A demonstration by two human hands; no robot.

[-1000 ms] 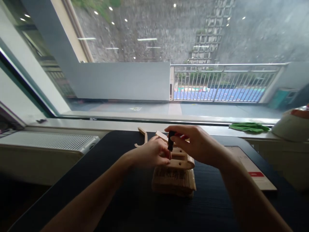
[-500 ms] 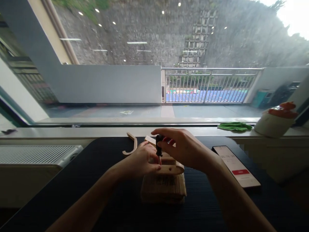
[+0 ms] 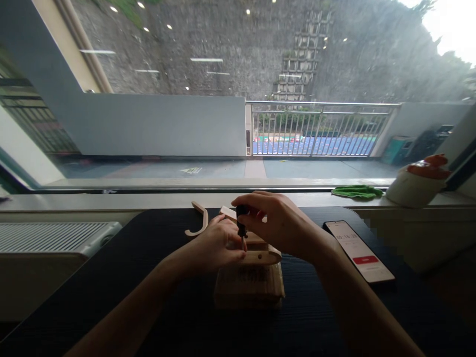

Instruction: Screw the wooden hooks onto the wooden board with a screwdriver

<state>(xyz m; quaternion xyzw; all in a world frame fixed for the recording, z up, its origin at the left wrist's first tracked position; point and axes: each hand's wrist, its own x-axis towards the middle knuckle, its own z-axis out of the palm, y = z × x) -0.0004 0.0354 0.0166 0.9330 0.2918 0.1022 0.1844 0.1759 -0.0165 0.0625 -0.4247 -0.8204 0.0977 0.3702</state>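
My right hand [image 3: 273,218] is closed around the black handle of a small screwdriver [image 3: 241,225], held upright with its shaft pointing down. Its tip meets a light wooden piece [image 3: 266,257] with a rounded end and a dark hole; the exact contact is hidden by fingers. My left hand [image 3: 221,245] grips the wooden piece at its left end, fingertips close around the screwdriver's shaft. Beneath lies a brown, paper-like bundle [image 3: 247,287] with dark printing. Just beyond my left hand, a curved hook-shaped wooden part [image 3: 203,220] rests on the table.
A phone [image 3: 360,253] with a timer on its screen lies at the right on the dark table [image 3: 178,307]. Along the windowsill are a green cloth [image 3: 357,192] and a white pot with an orange top [image 3: 416,186]. A white radiator [image 3: 55,238] stands at left.
The whole view has shifted slightly, so everything sits a little further left and up. Both hands keep their hold, and the screwdriver's handle leans slightly differently.
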